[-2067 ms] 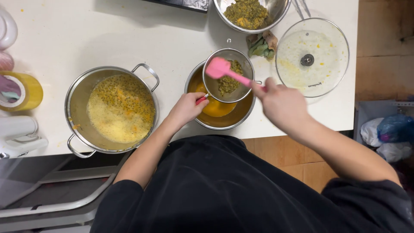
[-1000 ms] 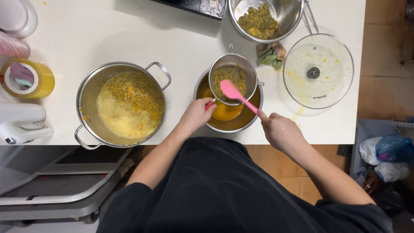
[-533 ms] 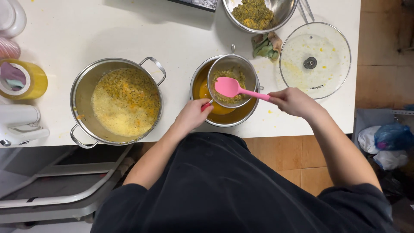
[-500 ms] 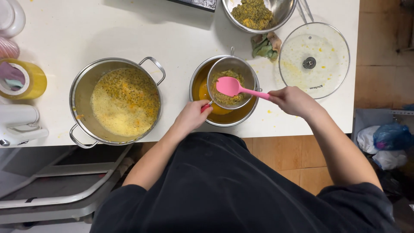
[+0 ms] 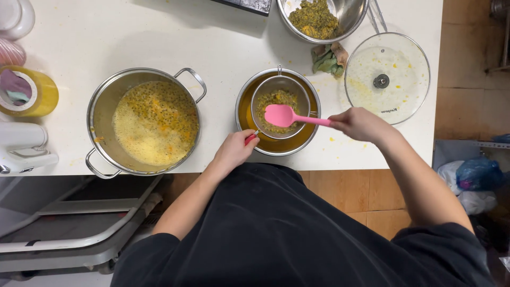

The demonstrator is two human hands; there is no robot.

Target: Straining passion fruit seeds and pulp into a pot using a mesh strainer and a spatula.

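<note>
Sieve (image 5: 280,106) sat inside the steel bowl (image 5: 249,114) directly ahead of our hands, so whatever passed through the mesh dropped into the orange liquid beneath it; our left hand (image 5: 232,151) was curled shut around the sieve's red handle at the bowl's near rim, steadying it in place; our right hand (image 5: 361,124) was closed on the stem of the pink spatula (image 5: 287,115), whose blade lay over the seedy pulp in the sieve, angled for pressing; just beyond the right hand rested a glass lid (image 5: 388,77), knob up and spattered, set aside within easy reach; between lid and bowl lay a small heap of green scraps (image 5: 329,58); farther ahead of the right hand stood a second steel bowl (image 5: 353,16) holding darker pulp; well to the left of the left hand a big pot (image 5: 101,106) held pale yellow seedy pulp, close enough for scooping; beyond it, at the counter's far left, stood a yellow cup (image 5: 45,90).
</note>
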